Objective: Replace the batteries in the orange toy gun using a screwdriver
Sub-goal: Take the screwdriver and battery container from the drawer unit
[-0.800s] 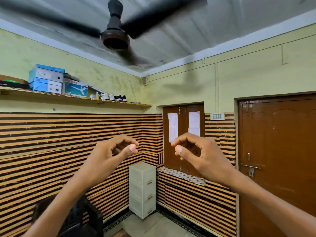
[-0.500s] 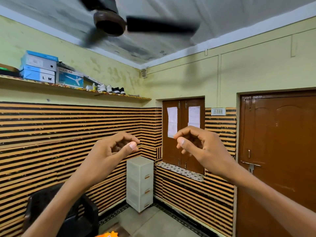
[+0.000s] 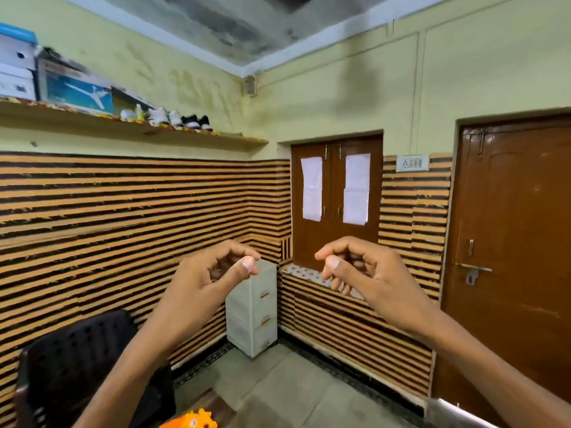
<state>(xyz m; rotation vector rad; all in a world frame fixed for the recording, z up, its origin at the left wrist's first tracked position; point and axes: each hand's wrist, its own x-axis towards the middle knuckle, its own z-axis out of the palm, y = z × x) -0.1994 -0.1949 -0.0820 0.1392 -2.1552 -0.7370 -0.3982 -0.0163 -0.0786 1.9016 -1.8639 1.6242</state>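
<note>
Two hands: both raised in front of the camera at the middle of the view, well above the work, palms turned toward each other with a clear gap between them.
Left hand (image 3: 204, 282): fingers curled in toward the thumb in a loose pinch, nothing held.
Right hand (image 3: 364, 273): same loose curl, thumb tip close to the fingertips, also bare.
Toy gun (image 3: 190, 421): only an orange sliver shows at the bottom edge, on what looks like a wooden worktop (image 3: 213, 403); most of it is cut off by the frame.
Direction from the fingers: the toy lies well below both hands and a little to the left, so the left hand looks the nearer one.
Long axis: cannot tell, too little of the toy shows.
Screwdriver and batteries: none in view.
Task stage: judged not yet begun, since neither hand touches the toy.
Next move: likely both hands dropping down to the orange toy.
Background: black chair (image 3: 77, 366) at lower left, small drawer unit (image 3: 251, 310) by the striped wall.
</note>
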